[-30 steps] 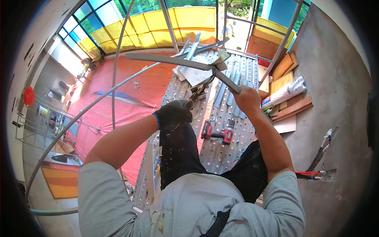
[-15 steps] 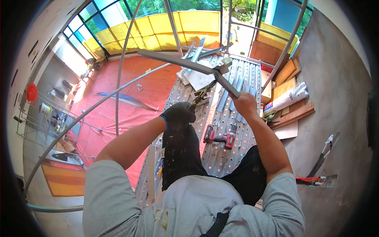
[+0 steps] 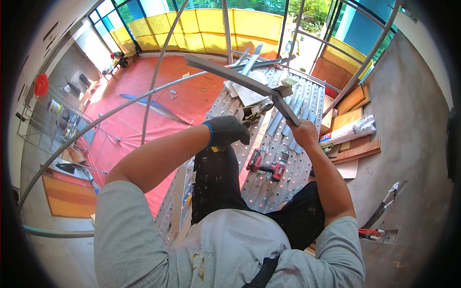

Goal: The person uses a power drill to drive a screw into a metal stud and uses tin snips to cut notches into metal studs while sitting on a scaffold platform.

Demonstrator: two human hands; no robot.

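Your right hand [image 3: 304,134] grips the bent metal channel [image 3: 235,76] above the perforated platform [image 3: 261,188]; whether your curled, gloved left hand [image 3: 226,132] holds the dark tool [image 3: 262,112], I can't tell. A red drill [image 3: 277,170] lies on the platform. Red floor sheeting [image 3: 144,77] spreads leftward; yellow panels [image 3: 206,30] stand beyond.

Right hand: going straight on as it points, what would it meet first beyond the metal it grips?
Probably the hand tool near the bend of the metal channel, though this view leaves the depth unclear.
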